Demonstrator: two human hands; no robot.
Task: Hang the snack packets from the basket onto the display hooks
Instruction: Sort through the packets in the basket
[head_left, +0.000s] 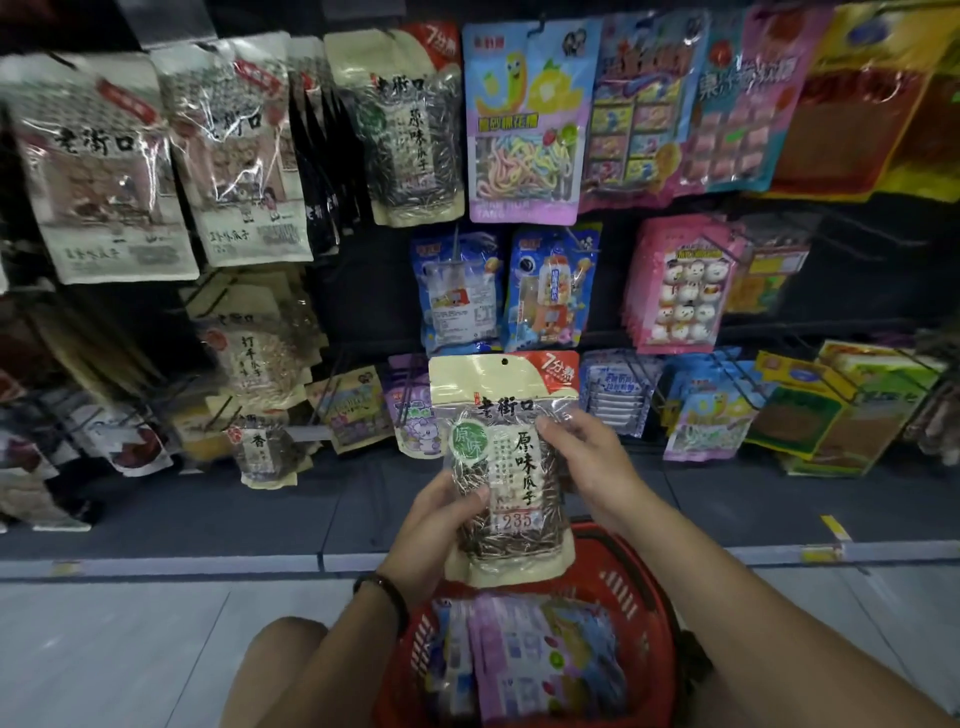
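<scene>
Packet (501, 467), cream with clear seed window, gripped by left hand (436, 525) and right hand (587, 467), unhung; pastel packets (519, 660) wait in near red plastic basket (644, 587).

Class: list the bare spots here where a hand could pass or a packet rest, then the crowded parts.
Free: dark panel between beige seed packets and blue packets; grey ledge under the lowest row; floor left of the red basket. Crowded: top row, overlapping edge to edge.
</scene>
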